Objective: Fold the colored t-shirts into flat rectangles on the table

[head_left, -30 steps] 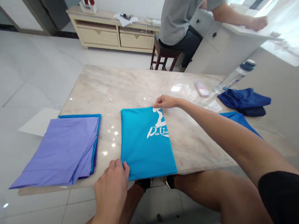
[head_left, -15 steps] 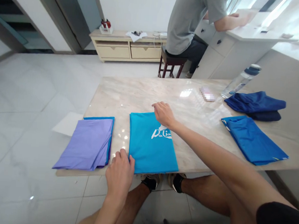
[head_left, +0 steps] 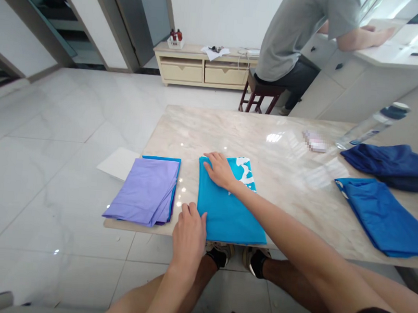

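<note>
A folded turquoise shirt [head_left: 230, 211] with white lettering lies on the marble table [head_left: 261, 136] near its front edge. My left hand [head_left: 189, 232] pinches the shirt's near left corner, fingers closed on the cloth. My right hand [head_left: 220, 169] lies flat on the shirt's far left part, fingers stretched out. To the left of the shirt sits a folded stack with a lilac cloth [head_left: 144, 190] on top.
A folded blue cloth [head_left: 381, 213] and a dark blue bundle [head_left: 389, 161] lie at the right, with a water bottle [head_left: 372, 123] behind. A person in a grey shirt [head_left: 298, 33] sits on a stool beyond the table. A white sheet [head_left: 118, 163] lies on the floor.
My right hand has slid from the shirt's far right corner leftward across to its far left part and flattened. The view has shifted left; my left hand keeps its corner.
</note>
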`<state>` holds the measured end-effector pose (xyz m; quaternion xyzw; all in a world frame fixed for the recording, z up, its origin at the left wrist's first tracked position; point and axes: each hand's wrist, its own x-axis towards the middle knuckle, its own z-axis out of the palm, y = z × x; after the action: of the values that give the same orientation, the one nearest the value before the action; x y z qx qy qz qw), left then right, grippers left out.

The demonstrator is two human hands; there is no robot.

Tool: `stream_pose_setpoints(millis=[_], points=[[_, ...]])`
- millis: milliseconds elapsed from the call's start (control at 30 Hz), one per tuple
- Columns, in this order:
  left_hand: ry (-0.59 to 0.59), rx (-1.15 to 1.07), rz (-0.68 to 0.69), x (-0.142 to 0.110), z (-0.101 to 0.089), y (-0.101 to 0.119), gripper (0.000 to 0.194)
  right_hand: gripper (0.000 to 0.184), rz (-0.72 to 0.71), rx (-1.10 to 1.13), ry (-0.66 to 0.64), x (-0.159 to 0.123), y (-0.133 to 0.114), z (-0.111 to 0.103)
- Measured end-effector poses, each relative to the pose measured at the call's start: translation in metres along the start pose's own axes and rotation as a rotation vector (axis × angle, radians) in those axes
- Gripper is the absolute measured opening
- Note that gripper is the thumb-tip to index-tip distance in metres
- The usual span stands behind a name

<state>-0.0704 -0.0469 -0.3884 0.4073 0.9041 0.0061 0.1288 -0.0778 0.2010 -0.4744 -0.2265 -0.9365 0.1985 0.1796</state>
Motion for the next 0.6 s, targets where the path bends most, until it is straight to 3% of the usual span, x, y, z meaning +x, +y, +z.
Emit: stream_pose_setpoints(millis=[100,233,600], points=[[-0.113,-0.079,-0.063,0.004,-0.009,-0.008,0.029,0.035,0.157,-0.004,0.001,0.014,0.009,-0.002],[-0.239,-0.138,-0.027,-0.001,-0.008,-0.011,0.026,0.023,0.182,0.035,-0.007,0.020,0.014,-0.002],[-0.208,-0.176,-0.016,-0.008,-0.010,-0.010,0.033,0.019,0.159,0.092,0.056,0.026,-0.007,-0.010]])
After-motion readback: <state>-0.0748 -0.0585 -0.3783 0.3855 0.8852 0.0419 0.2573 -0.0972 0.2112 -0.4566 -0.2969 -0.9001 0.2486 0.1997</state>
